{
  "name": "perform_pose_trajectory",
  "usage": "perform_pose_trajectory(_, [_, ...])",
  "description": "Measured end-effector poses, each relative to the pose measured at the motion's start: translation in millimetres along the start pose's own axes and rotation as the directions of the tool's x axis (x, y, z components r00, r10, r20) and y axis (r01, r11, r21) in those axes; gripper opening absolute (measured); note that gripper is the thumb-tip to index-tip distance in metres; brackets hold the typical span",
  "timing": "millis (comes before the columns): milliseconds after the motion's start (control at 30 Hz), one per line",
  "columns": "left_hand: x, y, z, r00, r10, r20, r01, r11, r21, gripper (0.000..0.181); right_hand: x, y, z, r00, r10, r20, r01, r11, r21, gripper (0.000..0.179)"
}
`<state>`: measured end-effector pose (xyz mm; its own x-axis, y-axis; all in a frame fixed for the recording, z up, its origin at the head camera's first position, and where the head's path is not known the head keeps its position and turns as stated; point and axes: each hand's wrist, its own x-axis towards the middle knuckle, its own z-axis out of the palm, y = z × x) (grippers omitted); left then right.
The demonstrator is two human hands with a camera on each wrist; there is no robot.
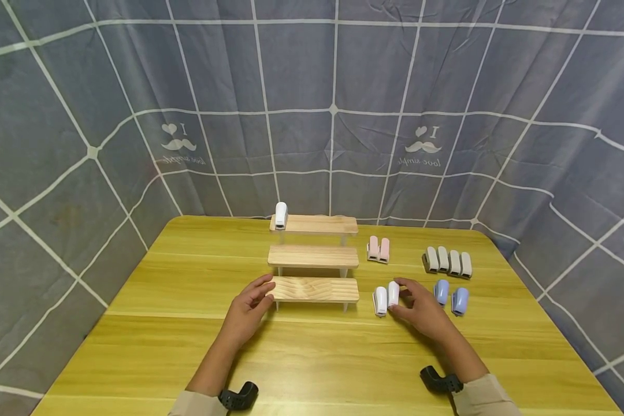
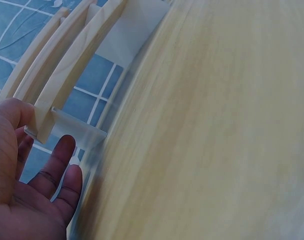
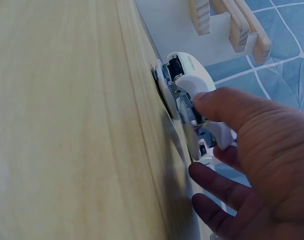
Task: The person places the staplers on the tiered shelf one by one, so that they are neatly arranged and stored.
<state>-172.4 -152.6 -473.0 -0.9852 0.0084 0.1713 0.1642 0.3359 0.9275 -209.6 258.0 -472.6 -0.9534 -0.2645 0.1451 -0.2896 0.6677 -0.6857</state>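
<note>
My right hand (image 1: 421, 306) pinches a small white stapler (image 1: 393, 293) between thumb and forefinger; the other fingers spread loosely. Close on its left stands another white stapler (image 1: 380, 301), its metal jaw side facing the camera in the right wrist view. At the left end of the three-tier wooden stand (image 1: 312, 289), my left hand (image 1: 247, 312) rests its thumb and fingertips against the lowest board, the remaining fingers relaxed, as the left wrist view shows. A third white stapler (image 1: 281, 215) stands at the left end of the top tier.
Two pink staplers (image 1: 378, 249) sit right of the stand. Farther right are a row of several grey staplers (image 1: 447, 262) and, just beyond my right hand, two blue staplers (image 1: 450, 297). A grey checked curtain (image 1: 301, 138) surrounds the back and sides of the wooden table (image 1: 317, 358).
</note>
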Motion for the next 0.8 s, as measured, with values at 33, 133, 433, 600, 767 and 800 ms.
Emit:
perform_pose_trajectory(33, [-0.1, 0.2, -0.2, 1.000, -0.002, 0.000, 0.002, 1.000, -0.002, 0.031, 0.3, 0, 0, 1.000, -0.004, -0.010, 0.004, 1.000, 0.008, 0.063])
perform_pose_trajectory(133, [-0.4, 0.7, -0.5, 1.000, -0.007, 0.000, 0.007, 1.000, -0.008, 0.031, 0.7, -1, -1, 0.999, -0.014, -0.037, 0.014, 1.000, 0.017, 0.062])
perform_pose_trajectory(433, [1.3, 1.5, 0.5, 1.000, 0.003, -0.002, -0.003, 1.000, -0.012, 0.031, 1.9, -6, -8, 0.997, 0.009, -0.073, -0.005, 0.998, 0.058, 0.063])
perform_pose_trajectory(600, [1.3, 1.7, 0.4, 1.000, 0.006, -0.005, -0.006, 1.000, -0.014, 0.030, 5.4, -11, -11, 0.996, 0.000, -0.091, 0.007, 0.997, 0.079, 0.063])
perform_pose_trajectory(767, [0.4, 0.3, 0.1, 1.000, 0.008, -0.006, -0.008, 1.000, -0.018, 0.031, 9.9, -16, -12, 0.995, -0.024, -0.098, 0.030, 0.998, 0.053, 0.063])
perform_pose_trajectory(800, [0.3, -0.2, 0.1, 1.000, 0.010, -0.005, -0.010, 1.000, -0.017, 0.031, 10.7, -17, -13, 0.995, -0.028, -0.099, 0.033, 0.998, 0.051, 0.063])
